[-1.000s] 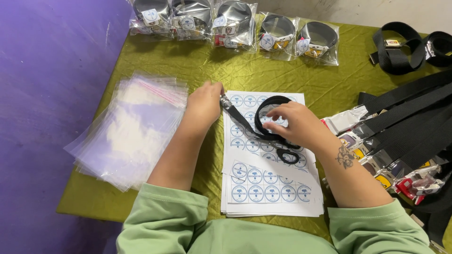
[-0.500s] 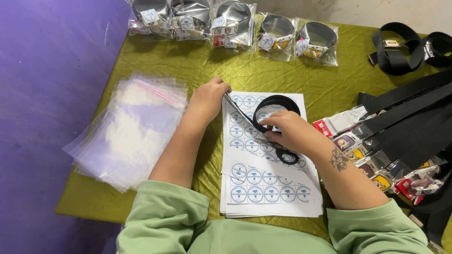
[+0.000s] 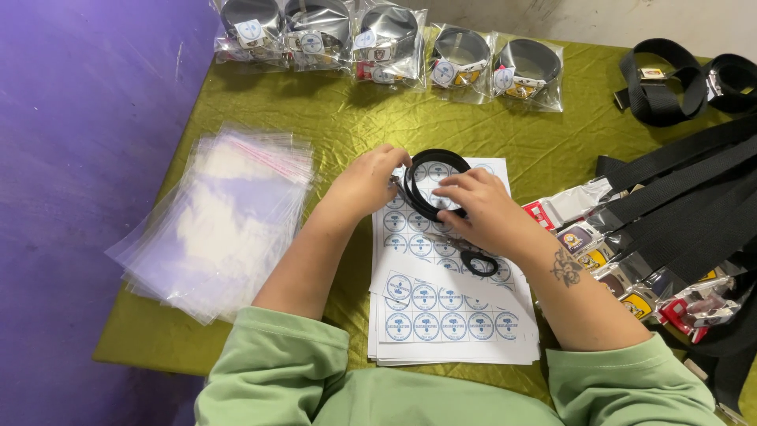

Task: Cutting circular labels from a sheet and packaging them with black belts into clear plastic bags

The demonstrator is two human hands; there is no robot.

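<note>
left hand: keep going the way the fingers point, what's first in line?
The left hand points right, across the sheets of round blue stickers. It already touches the coiled black webbing belt; just beyond lies the right hand, also on the coil. Depth between the hands is unclear.

1. Both forearms reach forward from pushed-up green sleeves, bare from the elbow down, and converge toward the middle.
2. The left hand lies knuckles up, wrist straight, its fingers curled down and forward so that the tips are hidden; the thumb side faces the other hand.
3. The right hand is also knuckles up, fingers bent and pointing left, the fingertips close to the left hand's; whether they pinch shut is hard to tell.
4. The right forearm bears a small dark tattoo near the wrist.
</note>
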